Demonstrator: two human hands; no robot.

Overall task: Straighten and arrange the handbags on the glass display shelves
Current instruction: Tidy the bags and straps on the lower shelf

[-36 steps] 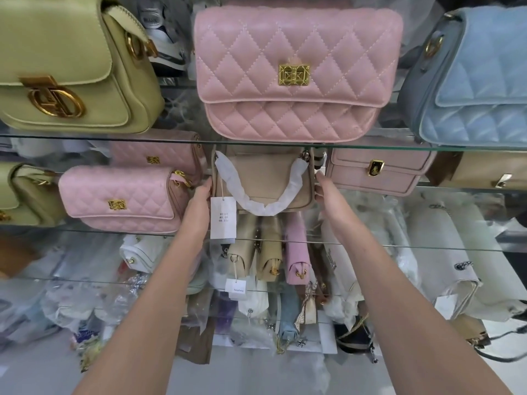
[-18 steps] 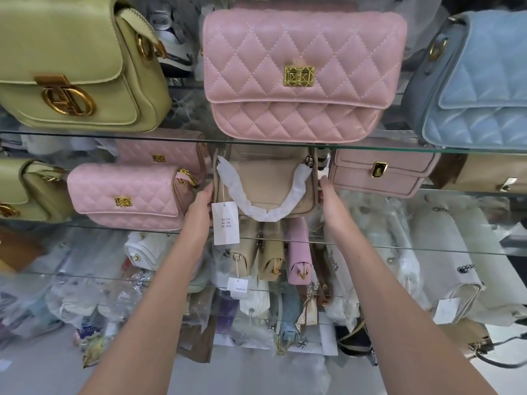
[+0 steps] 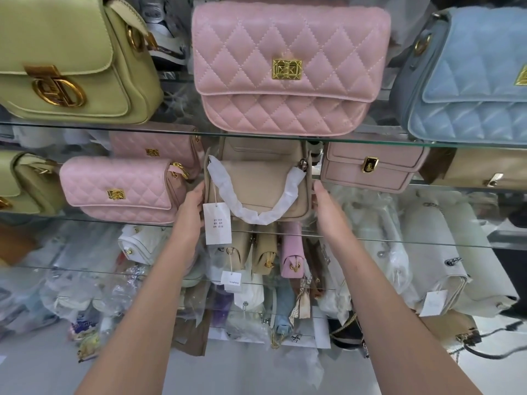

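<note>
A beige handbag (image 3: 256,182) stands upright in the middle of the second glass shelf (image 3: 385,238). Its handle (image 3: 256,216) is wrapped in white paper and droops over the front. A white price tag (image 3: 217,223) hangs at its lower left. My left hand (image 3: 191,206) presses the bag's left side, fingers reaching behind it. My right hand (image 3: 328,206) lies flat against the right side. A quilted pink bag (image 3: 119,189) sits close on the left, and a dusty pink clasp bag (image 3: 370,166) on the right.
On the top shelf (image 3: 171,130) stand a green bag (image 3: 71,61), a large quilted pink bag (image 3: 285,67) and a quilted blue bag (image 3: 470,81). Lower shelves hold several small bags and plastic-wrapped white bags (image 3: 433,252), tightly packed.
Both hands stay at the sides of the beige handbag. The view wobbles slightly; the bag's position has barely changed.
</note>
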